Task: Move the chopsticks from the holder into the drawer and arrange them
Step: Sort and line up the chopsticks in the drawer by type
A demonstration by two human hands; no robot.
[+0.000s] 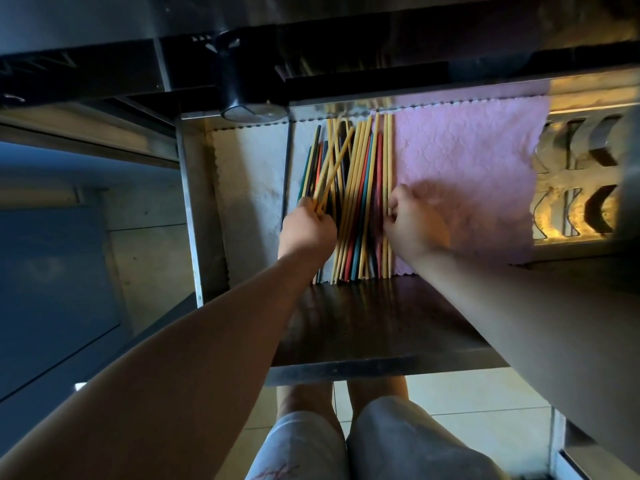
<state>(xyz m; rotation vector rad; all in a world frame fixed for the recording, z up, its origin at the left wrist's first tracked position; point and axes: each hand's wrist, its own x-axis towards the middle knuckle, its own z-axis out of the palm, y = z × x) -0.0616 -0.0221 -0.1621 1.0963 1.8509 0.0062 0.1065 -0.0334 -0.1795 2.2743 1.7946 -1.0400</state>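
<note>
Hands (308,226) among chopsticks (356,202) in drawer (194,209)

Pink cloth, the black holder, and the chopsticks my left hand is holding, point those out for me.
pink cloth (467,174): head view, bare middle of the cloth.
black holder (242,81): head view, its side wall.
held chopsticks (332,164): head view, mid-shaft, above the left hand (306,228).

Probably kitchen: steel drawer (194,209), chopsticks (360,188)
</note>
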